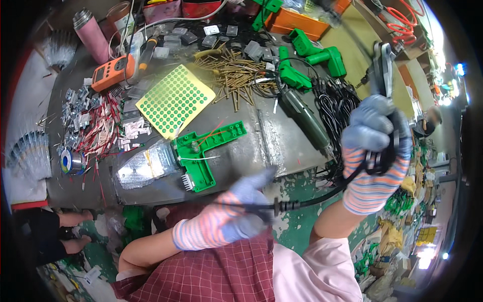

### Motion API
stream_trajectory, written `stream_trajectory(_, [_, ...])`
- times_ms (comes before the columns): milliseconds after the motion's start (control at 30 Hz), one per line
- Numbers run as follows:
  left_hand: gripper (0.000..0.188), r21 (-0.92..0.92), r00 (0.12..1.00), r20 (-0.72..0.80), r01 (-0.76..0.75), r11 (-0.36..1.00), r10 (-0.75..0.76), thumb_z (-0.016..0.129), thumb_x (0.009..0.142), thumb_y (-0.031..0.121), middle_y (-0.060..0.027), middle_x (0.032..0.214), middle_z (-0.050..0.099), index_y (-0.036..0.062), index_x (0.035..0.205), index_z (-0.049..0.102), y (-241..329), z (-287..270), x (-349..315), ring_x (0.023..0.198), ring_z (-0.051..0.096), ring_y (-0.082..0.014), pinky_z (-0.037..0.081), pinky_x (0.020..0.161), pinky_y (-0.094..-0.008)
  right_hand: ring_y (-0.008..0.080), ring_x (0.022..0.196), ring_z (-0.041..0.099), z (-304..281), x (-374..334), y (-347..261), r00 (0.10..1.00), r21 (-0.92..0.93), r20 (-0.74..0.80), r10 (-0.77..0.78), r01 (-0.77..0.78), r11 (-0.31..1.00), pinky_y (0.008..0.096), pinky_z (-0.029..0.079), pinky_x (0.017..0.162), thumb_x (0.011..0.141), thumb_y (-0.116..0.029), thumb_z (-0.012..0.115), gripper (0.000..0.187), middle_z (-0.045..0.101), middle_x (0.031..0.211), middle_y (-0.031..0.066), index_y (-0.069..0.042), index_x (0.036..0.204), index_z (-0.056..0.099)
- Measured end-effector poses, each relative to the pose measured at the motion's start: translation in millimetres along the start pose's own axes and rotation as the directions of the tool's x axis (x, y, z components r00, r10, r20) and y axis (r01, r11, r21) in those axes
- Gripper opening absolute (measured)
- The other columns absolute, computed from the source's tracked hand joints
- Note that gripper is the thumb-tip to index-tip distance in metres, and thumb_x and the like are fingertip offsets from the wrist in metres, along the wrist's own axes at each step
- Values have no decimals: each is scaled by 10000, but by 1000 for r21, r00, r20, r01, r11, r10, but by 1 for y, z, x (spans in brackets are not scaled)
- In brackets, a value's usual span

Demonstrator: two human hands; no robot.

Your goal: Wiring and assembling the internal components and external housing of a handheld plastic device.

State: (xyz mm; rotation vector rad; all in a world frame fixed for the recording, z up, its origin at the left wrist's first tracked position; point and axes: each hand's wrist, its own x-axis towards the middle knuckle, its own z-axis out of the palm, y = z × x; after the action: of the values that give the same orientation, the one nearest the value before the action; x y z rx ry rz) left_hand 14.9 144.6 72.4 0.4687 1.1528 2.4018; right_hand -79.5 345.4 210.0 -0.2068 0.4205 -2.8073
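Observation:
Both my hands wear striped knit gloves with grey-blue fingers. My right hand (376, 151) is raised at the right and grips a looped black cable (322, 197) together with its plug end (383, 68), which sticks up above the fist. The cable runs down and left to my left hand (229, 214), which pinches it near the ribbed strain relief (284, 205) below the table edge. A green plastic half-shell (204, 148) with a red wire lies open on the table in front of me.
On the grey table (282, 136) lie a yellow sheet of green dot stickers (175, 99), a heap of brass pins (234, 73), green housings (307, 58), an orange meter (113, 70), a pink bottle (90, 34), a bundle of black cables (337, 110) and small metal parts (85, 123).

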Motion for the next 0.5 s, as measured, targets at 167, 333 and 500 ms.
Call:
stream_trajectory(167, [291, 92, 823, -539, -155, 984, 181, 499, 1035, 277, -34, 792, 615, 27, 1173, 557, 21, -13, -9, 691, 564, -102, 484, 624, -254, 133, 639, 531, -96, 9, 41, 901, -621, -415, -129, -177, 764, 247, 477, 613, 885, -142, 609, 261, 626, 823, 47, -31, 1121, 594])
stream_trajectory(333, [256, 123, 884, -439, 240, 963, -164, 499, 1034, 248, -33, 783, 624, 20, 1123, 574, 7, -19, -3, 682, 585, -105, 499, 666, -259, 318, 1047, 593, -145, -1, 58, 863, -402, 473, -180, 30, -915, 413, 473, 957, 829, -117, 687, 490, 602, 1201, 154, 22, 1283, 566])
stream_trajectory(500, [257, 311, 905, -410, 18, 950, 117, 527, 1021, 204, -36, 921, 643, 11, 1184, 573, -3, -20, 2, 805, 605, -125, 510, 737, -272, 216, 867, 666, -82, -9, 108, 983, -984, -122, 136, -138, 116, 355, 533, 809, 890, -130, 672, 314, 691, 974, 144, 1, 1173, 630])
